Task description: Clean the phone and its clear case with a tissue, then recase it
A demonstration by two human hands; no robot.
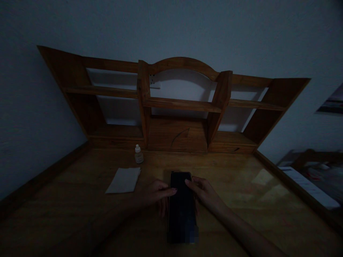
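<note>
A dark phone [182,208] with a black screen is held upright in line with my body, low in the middle of the view. My left hand [158,193] grips its left edge, with the thumb over the screen and the other fingers at the side and partly hidden. On the right edge, my right hand [201,191] also holds the phone, its thumb tip on the upper part of the screen. A white folded paper [123,180] lies to the left of the phone. Behind the paper stands a small bottle [138,156] with a white cap.
A wooden shelf unit [182,104] rises along the back of the wooden desk [230,185]. A socket strip [154,85] shows on the wall behind it. Beyond the desk's raised right edge lies a white flat item [308,186]. The room is dim.
</note>
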